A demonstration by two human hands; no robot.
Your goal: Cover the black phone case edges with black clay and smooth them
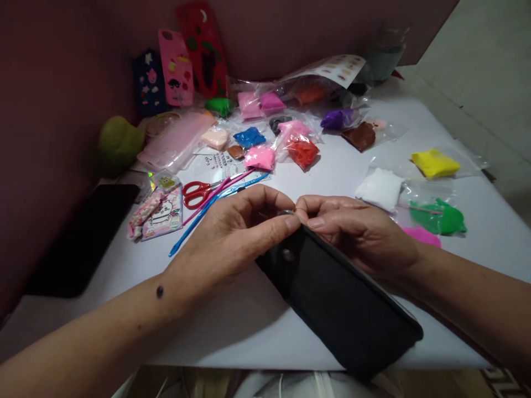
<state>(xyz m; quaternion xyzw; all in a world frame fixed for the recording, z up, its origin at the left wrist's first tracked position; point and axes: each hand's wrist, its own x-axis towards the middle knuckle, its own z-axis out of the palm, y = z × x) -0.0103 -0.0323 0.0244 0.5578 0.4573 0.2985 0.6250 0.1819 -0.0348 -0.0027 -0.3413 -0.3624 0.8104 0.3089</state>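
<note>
A phone case (344, 298) covered in a matte black layer slants across the front of the table, its near end by the table's edge. Small round openings show near its far end. My left hand (232, 232) grips the far end, thumb on top and fingers curled beyond it. Against the same end my right hand (357, 226) pinches the rim between thumb and forefinger; its other fingers are partly hidden behind the case. The fingertips of both hands almost meet there. Behind my left hand lie red-handled scissors (197, 194), a blue modelling tool (182, 241) and a pink one (219, 189).
Clay packets lie across the white table (232, 326), among them yellow (435, 163), white (379, 189) and green (440, 216). Decorated phone cases (176, 69) lean on the wall. A dark phone (85, 237) lies left; a jar of liquid (385, 58) stands back right.
</note>
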